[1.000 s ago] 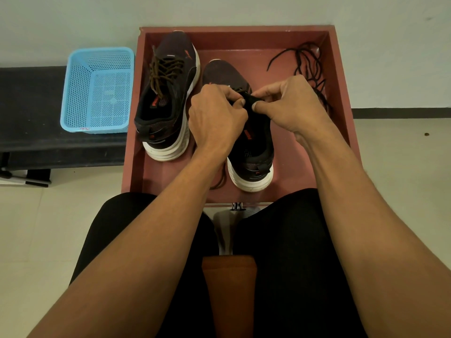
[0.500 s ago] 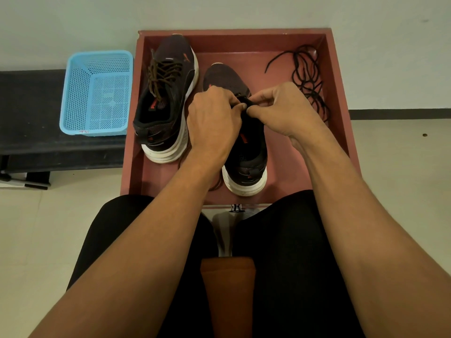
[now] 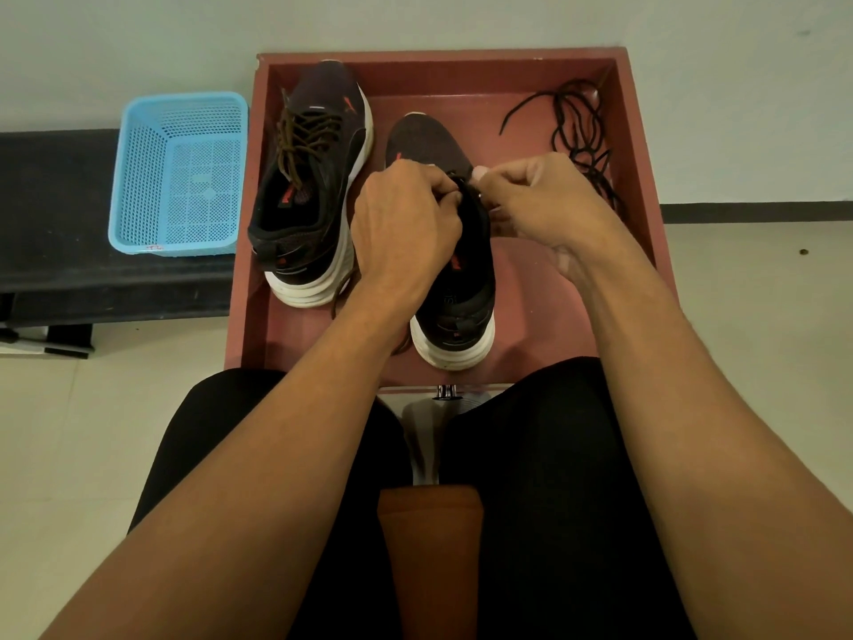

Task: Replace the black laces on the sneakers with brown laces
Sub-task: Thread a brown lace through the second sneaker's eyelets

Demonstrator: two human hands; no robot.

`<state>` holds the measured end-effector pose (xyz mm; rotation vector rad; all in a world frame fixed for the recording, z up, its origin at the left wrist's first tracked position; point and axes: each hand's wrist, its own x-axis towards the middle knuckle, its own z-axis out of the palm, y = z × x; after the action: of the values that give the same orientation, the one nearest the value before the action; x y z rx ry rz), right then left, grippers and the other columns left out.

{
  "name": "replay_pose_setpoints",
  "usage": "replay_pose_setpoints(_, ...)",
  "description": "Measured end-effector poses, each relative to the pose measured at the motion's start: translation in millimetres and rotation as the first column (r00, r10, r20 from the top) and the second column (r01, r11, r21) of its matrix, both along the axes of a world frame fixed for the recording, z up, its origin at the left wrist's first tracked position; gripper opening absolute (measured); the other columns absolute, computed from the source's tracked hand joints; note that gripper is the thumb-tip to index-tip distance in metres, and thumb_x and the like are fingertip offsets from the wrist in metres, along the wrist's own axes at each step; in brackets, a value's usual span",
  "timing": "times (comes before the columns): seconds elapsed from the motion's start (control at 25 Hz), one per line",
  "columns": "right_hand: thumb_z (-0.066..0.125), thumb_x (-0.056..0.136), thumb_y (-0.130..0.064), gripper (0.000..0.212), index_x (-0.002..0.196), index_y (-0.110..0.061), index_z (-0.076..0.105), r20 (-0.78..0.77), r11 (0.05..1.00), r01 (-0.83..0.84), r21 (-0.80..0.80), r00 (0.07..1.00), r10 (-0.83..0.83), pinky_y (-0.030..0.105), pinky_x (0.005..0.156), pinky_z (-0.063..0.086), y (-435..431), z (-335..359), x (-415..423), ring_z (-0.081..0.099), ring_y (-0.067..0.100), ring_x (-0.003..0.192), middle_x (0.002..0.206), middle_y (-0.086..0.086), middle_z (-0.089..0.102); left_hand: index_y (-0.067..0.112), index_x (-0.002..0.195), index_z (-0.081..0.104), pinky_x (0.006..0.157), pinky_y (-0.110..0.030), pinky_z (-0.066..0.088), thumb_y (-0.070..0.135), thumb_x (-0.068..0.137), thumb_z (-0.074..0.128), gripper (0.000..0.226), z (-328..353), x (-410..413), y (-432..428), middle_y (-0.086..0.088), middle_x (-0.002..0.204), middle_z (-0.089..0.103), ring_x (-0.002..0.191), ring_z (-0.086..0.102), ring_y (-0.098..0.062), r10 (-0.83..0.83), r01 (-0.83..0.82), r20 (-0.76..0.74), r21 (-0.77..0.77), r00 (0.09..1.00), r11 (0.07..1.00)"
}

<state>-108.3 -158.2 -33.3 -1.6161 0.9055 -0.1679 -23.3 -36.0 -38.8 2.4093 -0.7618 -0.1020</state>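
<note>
Red tray [image 3: 461, 108]: left sneaker [image 3: 314, 187], right sneaker [image 3: 457, 311], black laces [image 3: 579, 150] (far-right corner).

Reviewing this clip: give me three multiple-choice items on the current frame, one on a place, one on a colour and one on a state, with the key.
1. Where do the loose black laces lie?
A. in the far right corner of the red tray
B. on the floor
C. on the person's lap

2. What colour are the laces in the left sneaker?
A. white
B. brown
C. red

3. What are the left hand and right hand doing?
A. resting on the knees
B. lifting the tray
C. pinching at the lacing of the right sneaker

Key: 1 A, they coil beside the tray's right wall; 2 B, brown crossings show over its tongue; 3 C, both hands curl together over that sneaker.
</note>
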Motion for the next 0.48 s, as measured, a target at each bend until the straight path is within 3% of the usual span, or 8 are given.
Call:
replay_pose_setpoints(0.16,0.071,0.099,-0.007,0.009,0.091,-0.01,0.072,-0.045,0.999,-0.004,-0.042,0.999,0.002,0.031,0.07,0.065,-1,0,3,0.075,0.014,0.069,0.082,0.011,0.075,0.032,0.107,0.079,0.084,-0.03,0.057,0.034,0.088,0.08,0.019,4,6,6,0.01,0.105,0.075,0.1,0.071,-0.012,-0.051,0.051,0.021,-0.008,0.998,0.999)
replay_pose_setpoints(0.28,0.066,0.101,-0.004,0.014,0.089,-0.011,0.069,-0.06,0.999,0.026,-0.034,0.998,-0.028,0.028,0.065,0.062,-3,0,4,0.075,0.012,0.066,0.078,0.008,0.075,0.028,0.103,0.069,0.082,-0.033,0.053,0.034,0.081,0.085,0.028,5,15,18,0.007,0.11,0.063,0.106,0.061,-0.017,-0.044,0.039,0.112,0.048,0.993,0.998)
replay_pose_setpoints(0.36,0.063,0.102,-0.005,0.015,0.088,-0.012,0.067,-0.081,0.998,0.054,-0.014,0.995,-0.055,0.034,0.068,0.065,-5,-2,3,0.074,0.013,0.065,0.076,0.004,0.074,0.023,0.105,0.062,0.088,-0.037,0.05,0.031,0.081,0.084,0.033,6,17,24,0.0,0.115,0.059,0.112,0.055,-0.023,-0.053,0.035,0.184,0.101,0.982,0.994)
replay_pose_setpoints(0.48,0.064,0.102,-0.01,0.017,0.086,-0.015,0.066,-0.141,0.997,0.063,-0.036,0.988,-0.067,0.052,0.079,0.066,-10,-10,2,0.075,0.017,0.067,0.076,0.004,0.073,0.017,0.099,0.057,0.086,-0.042,0.053,0.03,0.082,0.08,0.031,9,14,28,-0.003,0.105,0.062,0.101,0.06,-0.026,-0.029,0.002,0.253,0.109,0.967,0.994)
